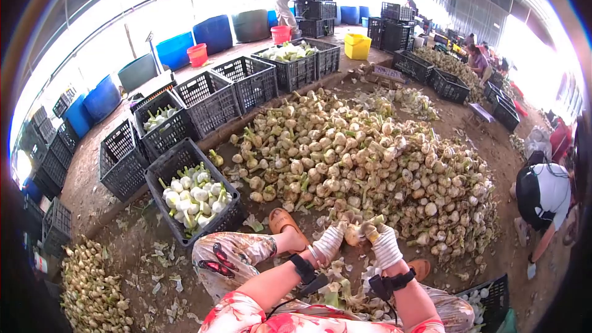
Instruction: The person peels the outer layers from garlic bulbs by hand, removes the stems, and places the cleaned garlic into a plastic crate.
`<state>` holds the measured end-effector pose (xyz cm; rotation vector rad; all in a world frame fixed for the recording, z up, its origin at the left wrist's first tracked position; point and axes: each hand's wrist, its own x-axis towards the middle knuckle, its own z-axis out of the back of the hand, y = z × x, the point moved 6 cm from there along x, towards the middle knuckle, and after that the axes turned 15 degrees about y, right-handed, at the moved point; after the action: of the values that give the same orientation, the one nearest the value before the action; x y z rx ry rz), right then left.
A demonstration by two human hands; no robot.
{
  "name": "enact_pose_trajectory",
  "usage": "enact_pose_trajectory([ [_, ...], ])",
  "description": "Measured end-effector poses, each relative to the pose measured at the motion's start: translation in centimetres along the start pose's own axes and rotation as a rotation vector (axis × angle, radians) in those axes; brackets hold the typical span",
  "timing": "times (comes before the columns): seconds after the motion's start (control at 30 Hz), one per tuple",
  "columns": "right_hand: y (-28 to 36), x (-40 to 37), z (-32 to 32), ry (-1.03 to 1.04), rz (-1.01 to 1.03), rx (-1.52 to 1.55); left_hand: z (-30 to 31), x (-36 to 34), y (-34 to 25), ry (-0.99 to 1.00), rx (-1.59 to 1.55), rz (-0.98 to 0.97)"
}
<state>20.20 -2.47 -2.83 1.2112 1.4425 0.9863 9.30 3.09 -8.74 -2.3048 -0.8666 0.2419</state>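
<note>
Both my hands wear whitish gloves and meet in front of my knees, at the near edge of a big heap of unpeeled bulbs (pixel 345 154). A single brownish bulb (pixel 353 235) sits between them. My left hand (pixel 329 243) has its fingers closed on the bulb's left side. On the right side, my right hand (pixel 385 244) is closed around the stem end of the same bulb. Loose peels (pixel 336 283) lie on the ground below my hands. To the left, a black crate (pixel 172 222) holds peeled white bulbs (pixel 196 198).
Black crates (pixel 246 80) line the heap's far side, with blue tubs (pixel 213 34) behind. A smaller bulb heap (pixel 92 283) lies at lower left. Another crate (pixel 493 299) stands at lower right. A bending person (pixel 546 191) is at right; others are farther back.
</note>
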Motion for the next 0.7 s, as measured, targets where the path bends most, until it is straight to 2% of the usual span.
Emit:
enact_pose_trajectory([
  [0.03,0.2,0.1,-0.2,0.018,0.055,-0.041,-1.5,-0.8,-0.8,-0.145,-0.059,0.156],
  [0.07,0.6,0.1,-0.5,0.036,0.109,-0.082,-1.0,-0.4,-0.4,-0.088,-0.116,0.196],
  [0.17,-0.9,0.0,-0.4,0.065,0.054,-0.068,-0.6,0.0,0.5,0.049,-0.24,0.29],
  [0.27,-1.4,-0.2,-0.3,0.084,-0.029,-0.011,-0.7,-1.0,-0.1,-0.171,-0.17,0.343],
  [0.37,-1.9,0.1,-0.4,0.111,0.005,0.071,1.5,-0.4,0.7,0.013,-0.053,0.209],
  [0.47,-1.6,0.0,-0.8,0.123,-0.001,-0.008,1.3,-1.1,-1.8,-0.159,0.16,0.317],
  [0.5,-1.3,-0.1,-1.1,0.045,-0.025,0.039,0.8,-1.5,-2.6,-0.216,0.232,0.349],
  [0.57,-1.9,0.4,-0.2,0.001,-0.046,0.202,-2.9,-1.9,-5.8,-0.064,0.869,-0.046],
  [0.6,-2.3,0.5,0.0,-0.02,-0.057,0.287,-4.8,-2.2,-6.7,0.043,1.028,-0.229],
  [0.63,-1.1,0.3,-0.8,0.005,-0.005,0.223,-6.7,-2.8,-7.4,0.133,1.176,-0.429],
  [0.7,-0.8,0.8,-1.0,0.021,0.053,0.173,-6.3,-2.9,-7.6,0.088,0.969,-0.363],
])
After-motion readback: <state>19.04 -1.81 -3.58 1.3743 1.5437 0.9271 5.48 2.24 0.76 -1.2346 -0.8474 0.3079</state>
